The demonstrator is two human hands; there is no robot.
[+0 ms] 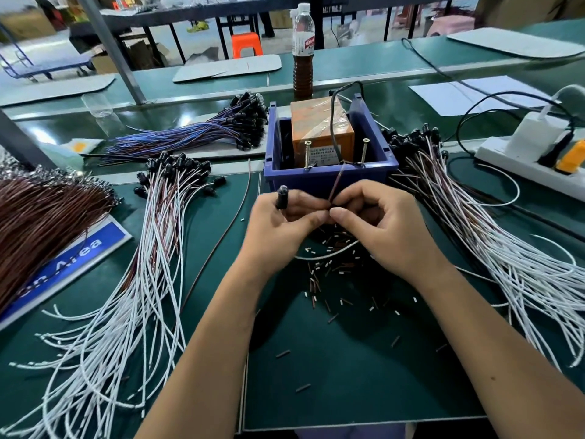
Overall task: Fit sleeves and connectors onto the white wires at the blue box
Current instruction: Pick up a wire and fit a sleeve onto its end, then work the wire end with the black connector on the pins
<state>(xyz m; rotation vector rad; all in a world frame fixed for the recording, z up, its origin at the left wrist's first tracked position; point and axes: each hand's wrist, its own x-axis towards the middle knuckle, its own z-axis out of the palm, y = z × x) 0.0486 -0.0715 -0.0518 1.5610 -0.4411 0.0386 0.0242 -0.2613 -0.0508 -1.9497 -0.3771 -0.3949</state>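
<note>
A bottle of brown liquid stands upright on the bench near its far edge. A white power strip lies near the right edge, carrying a white adapter and a yellow plug. A sheet of white paper lies flat beyond the strip. A blue sign with white lettering lies near the left edge. An orange stool stands on the floor past the bench
</note>
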